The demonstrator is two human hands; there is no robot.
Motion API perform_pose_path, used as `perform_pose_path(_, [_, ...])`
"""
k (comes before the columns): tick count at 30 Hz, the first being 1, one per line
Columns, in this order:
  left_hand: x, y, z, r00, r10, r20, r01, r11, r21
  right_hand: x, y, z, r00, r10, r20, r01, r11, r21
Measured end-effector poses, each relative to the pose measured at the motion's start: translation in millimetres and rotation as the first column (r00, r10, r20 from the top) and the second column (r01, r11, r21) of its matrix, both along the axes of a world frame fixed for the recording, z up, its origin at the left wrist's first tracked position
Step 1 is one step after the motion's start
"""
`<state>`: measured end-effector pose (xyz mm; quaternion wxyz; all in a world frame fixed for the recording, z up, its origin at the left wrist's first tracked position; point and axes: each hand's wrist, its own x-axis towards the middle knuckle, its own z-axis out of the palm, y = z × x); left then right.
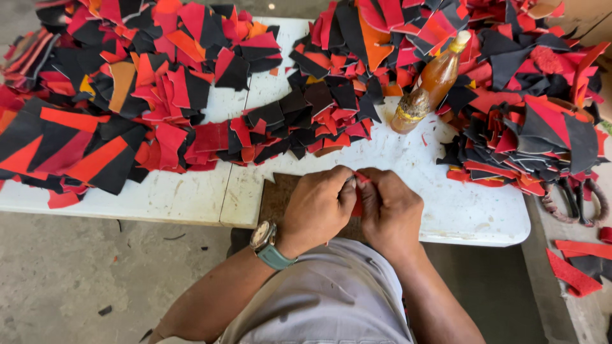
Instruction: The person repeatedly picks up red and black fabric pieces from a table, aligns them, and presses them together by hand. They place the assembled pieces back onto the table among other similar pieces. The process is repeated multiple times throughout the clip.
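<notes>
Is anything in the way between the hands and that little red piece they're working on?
No. Both the left hand and the right hand already pinch the small red piece between their fingertips, over the brown board. The bottle stands apart, farther back.

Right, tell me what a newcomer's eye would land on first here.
First the heaps of red, black and orange leather scraps covering the back of the white table from side to side. Next, the amber bottle lying tilted among them, right of centre. Then, at the near edge, the left hand and right hand pinching a small red piece together over a brown board.
</notes>
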<state>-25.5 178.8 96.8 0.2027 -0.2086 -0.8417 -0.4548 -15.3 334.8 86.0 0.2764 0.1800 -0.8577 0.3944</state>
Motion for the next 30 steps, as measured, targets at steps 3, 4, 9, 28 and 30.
perform_pose_path(3, [-5, -8, 8, 0.994, -0.069, 0.086, 0.062, 0.994, 0.088, -7, -2, 7, 0.998, 0.063, -0.019, -0.063, 0.997, -0.037])
perform_pose_path(4, [-9, -14, 12, 0.987, -0.136, 0.088, 0.121, 0.98, 0.155, -13, 2, 10, 0.98, 0.139, 0.139, -0.116, 0.98, -0.163])
perform_pose_path(9, [-25, -31, 18, 0.954, -0.188, 0.234, 0.143, 0.97, 0.198, -30, 25, 16, 0.826, 0.253, 0.504, -0.151, 0.96, -0.234])
perform_pose_path(28, [-25, 12, -34, 0.922, -0.364, 0.135, 0.011, 0.373, 0.928, -53, 18, -11, 0.81, 0.454, 0.371, -0.041, 0.675, -0.737])
perform_pose_path(30, [-29, 22, -34, 0.964, -0.241, 0.116, -0.014, 0.388, 0.921, -50, 19, -10, 0.803, 0.504, 0.319, -0.071, 0.612, -0.788])
